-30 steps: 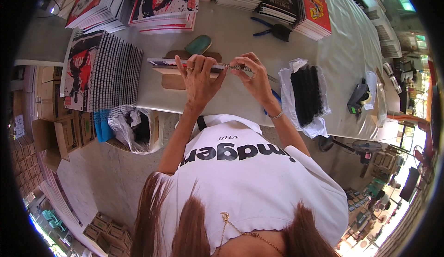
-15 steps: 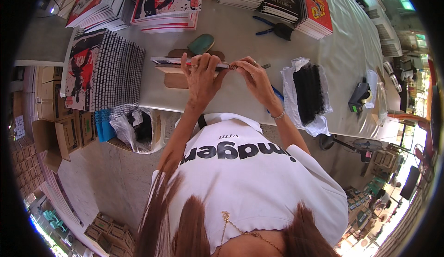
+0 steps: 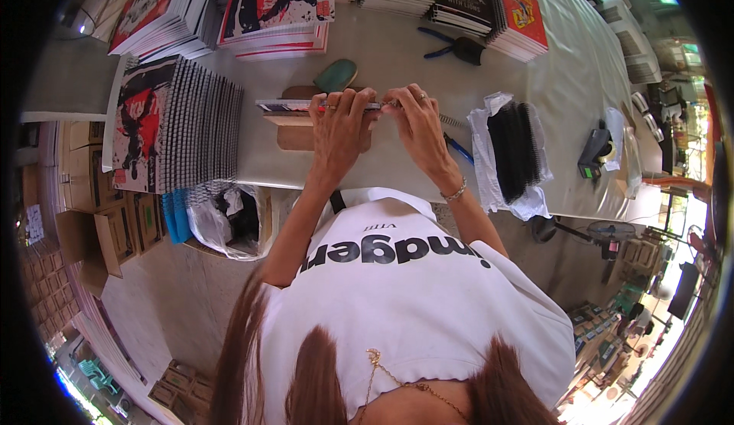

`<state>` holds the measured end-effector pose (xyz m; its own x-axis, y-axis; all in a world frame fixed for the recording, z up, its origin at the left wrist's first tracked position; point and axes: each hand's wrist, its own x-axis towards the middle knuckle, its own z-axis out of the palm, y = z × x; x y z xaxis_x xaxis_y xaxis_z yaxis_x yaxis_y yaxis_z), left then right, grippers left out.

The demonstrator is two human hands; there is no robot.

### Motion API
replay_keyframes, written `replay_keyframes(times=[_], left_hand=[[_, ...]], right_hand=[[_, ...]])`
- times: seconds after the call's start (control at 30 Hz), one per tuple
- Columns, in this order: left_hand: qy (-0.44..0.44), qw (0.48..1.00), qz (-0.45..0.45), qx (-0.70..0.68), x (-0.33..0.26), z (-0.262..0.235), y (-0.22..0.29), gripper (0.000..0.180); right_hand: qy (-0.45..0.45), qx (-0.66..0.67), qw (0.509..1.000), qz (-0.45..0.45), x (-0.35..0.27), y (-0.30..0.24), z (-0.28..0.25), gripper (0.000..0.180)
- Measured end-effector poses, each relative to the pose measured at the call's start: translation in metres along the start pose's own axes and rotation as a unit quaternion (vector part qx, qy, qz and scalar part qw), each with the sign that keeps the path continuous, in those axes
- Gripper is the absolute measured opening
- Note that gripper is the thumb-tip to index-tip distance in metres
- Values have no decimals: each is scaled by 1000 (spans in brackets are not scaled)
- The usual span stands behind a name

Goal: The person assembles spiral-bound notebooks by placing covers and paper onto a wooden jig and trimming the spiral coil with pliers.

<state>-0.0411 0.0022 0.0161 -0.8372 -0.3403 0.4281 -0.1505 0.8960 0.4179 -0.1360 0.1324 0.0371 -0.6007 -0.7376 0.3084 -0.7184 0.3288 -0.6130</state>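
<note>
I am pinching a thin book (image 3: 294, 106) with my left hand (image 3: 338, 123) to keep it flat, while my right hand (image 3: 413, 115) is squeezing its edge.

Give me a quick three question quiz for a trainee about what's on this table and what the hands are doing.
1. True or false: both hands grip the thin booklet at once.
2. Which lies to the right of the right hand? A) green oval pad B) black combs on a plastic sheet C) fanned stack of bound booklets
3. Fill in: the booklet is held over a ____ board.

Key
1. True: the left hand and the right hand both pinch its edge.
2. B: the black combs; the fanned stack sits to the left.
3. Wooden: the wooden board, with the green oval pad behind it.
</note>
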Motion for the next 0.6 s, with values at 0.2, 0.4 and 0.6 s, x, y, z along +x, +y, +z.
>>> replay_keyframes(times=[0.2, 0.4, 0.6], left_hand=[[-36, 994, 95, -46, -7, 0, -20, 35], [-46, 987, 155, -13, -19, -3, -26, 35], [-28, 991, 131, -24, -23, 6, -26, 29]], right_hand=[[-73, 66, 995, 29, -4, 1, 0, 17], [-343, 218, 910, 78, 54, 63, 1, 30], [-292, 11, 952, -94, 98, 69, 84, 36]])
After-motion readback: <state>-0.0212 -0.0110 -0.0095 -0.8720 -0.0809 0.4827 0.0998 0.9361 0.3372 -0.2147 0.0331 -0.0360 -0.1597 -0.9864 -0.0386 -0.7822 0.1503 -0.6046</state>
